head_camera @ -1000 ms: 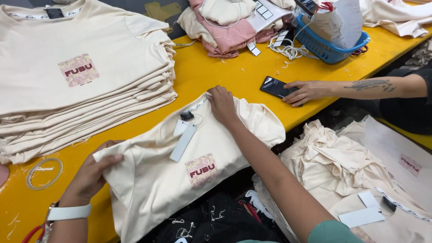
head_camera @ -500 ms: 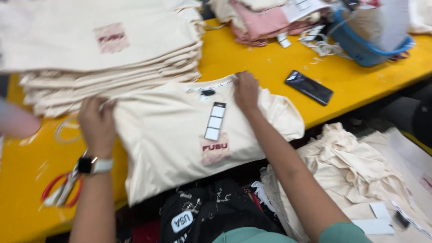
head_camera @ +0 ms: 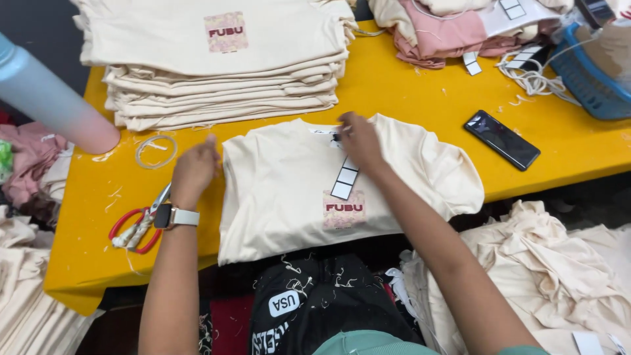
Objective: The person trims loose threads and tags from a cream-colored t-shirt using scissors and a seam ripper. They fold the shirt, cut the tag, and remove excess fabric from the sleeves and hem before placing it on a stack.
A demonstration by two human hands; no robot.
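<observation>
Looking down at a yellow table with a cream t-shirt laid flat near the front edge, its bottom hanging a bit over the side. It has a small pink square print low on the chest and a strip of white hang tags lying on it below the collar.

Left hand sits at the shirt's left edge, fingers curled in; can't tell if it's actually pinching the fabric or just resting against it. There's a watch with a white strap on that wrist. Right hand is up at the collar, fingers bunched together on the fabric right where the tag string starts, looks like a pinch on the neckline.

Just behind the shirt is a tall stack of folded cream shirts with the same print on top. Red-handled scissors lie left of the left wrist, and a clear plastic ring is a bit further back. A black phone lies flat off to the right, well apart from the shirt. Pink and cream clothes are piled at the back, next to a blue basket. More cream fabric is heaped below the table on the right.
</observation>
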